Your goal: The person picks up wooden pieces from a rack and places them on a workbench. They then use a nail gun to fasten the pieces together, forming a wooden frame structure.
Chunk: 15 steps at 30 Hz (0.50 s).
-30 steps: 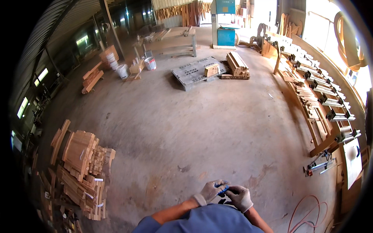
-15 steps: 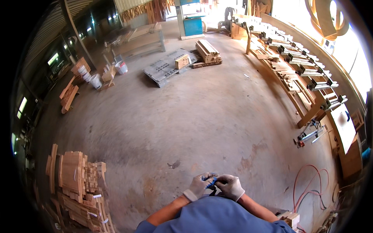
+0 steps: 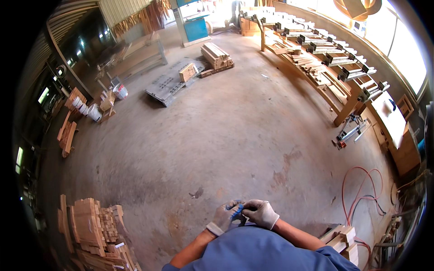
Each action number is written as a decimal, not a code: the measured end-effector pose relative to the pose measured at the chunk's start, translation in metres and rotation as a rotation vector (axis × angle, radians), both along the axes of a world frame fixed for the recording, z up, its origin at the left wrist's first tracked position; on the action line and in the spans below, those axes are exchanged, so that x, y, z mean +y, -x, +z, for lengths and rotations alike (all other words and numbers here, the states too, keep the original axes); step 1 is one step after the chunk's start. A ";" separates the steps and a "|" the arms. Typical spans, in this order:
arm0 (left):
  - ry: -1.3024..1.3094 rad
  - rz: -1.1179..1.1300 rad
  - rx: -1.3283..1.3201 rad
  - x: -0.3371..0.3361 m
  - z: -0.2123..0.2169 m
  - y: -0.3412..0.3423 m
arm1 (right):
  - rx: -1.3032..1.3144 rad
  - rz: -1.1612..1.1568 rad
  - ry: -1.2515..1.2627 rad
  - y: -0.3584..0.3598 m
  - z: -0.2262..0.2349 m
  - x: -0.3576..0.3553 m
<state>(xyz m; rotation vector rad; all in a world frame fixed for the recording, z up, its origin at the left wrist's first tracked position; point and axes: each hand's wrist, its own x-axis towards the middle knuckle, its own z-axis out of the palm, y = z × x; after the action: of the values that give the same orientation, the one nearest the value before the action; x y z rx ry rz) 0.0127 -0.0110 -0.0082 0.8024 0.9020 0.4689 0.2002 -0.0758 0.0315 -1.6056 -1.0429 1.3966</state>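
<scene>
- In the head view, the small blue thing (image 3: 237, 209) was at the fingertips of the two gloved hands, just in front of the person's blue shirt (image 3: 253, 248), low in the picture and a little right of the middle.
- Its visible part slanted, the long axis seeming to run from the lower left, by the left palm, up toward the right fingertips; much of it was hidden, so which end was its front could not be told.
- It looked bright blue and small, and a dark piece (image 3: 242, 220) showed just below it, between the hands; whether the two were joined was unclear.
- The left hand (image 3: 222, 217) was curled narrowly around the blue thing.
- The right hand (image 3: 261, 213) was bent in close, its fingertips together and meeting the left ones; whether it gripped anything could not be told.
- Compared with half a second before, the view had swung to the right: the bench (image 3: 312, 79) and the wood stack (image 3: 92, 226) sat farther left or lower, and more of the wood blocks (image 3: 346, 239) showed beside the right forearm. The hands had stayed together.
</scene>
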 end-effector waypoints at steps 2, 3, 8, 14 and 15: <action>0.025 -0.024 0.017 -0.001 -0.003 -0.008 | 0.069 -0.020 0.058 -0.009 -0.002 -0.003; 0.046 -0.047 0.011 -0.003 0.002 -0.015 | 0.106 -0.038 0.089 -0.014 -0.005 -0.007; 0.063 -0.091 0.015 -0.010 0.009 -0.052 | -0.041 -0.055 0.023 -0.046 -0.011 -0.023; 0.060 -0.162 -0.007 -0.016 0.016 -0.087 | -0.316 -0.029 -0.242 -0.085 -0.034 -0.025; -0.002 -0.154 0.063 -0.013 0.015 -0.089 | -0.326 -0.015 -0.213 -0.091 -0.032 -0.020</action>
<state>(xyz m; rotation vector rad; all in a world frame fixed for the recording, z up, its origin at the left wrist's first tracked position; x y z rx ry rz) 0.1020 -0.0240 0.0070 0.8848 0.8903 0.3111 0.2913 -0.0961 -0.0004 -1.7098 -1.3163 0.9942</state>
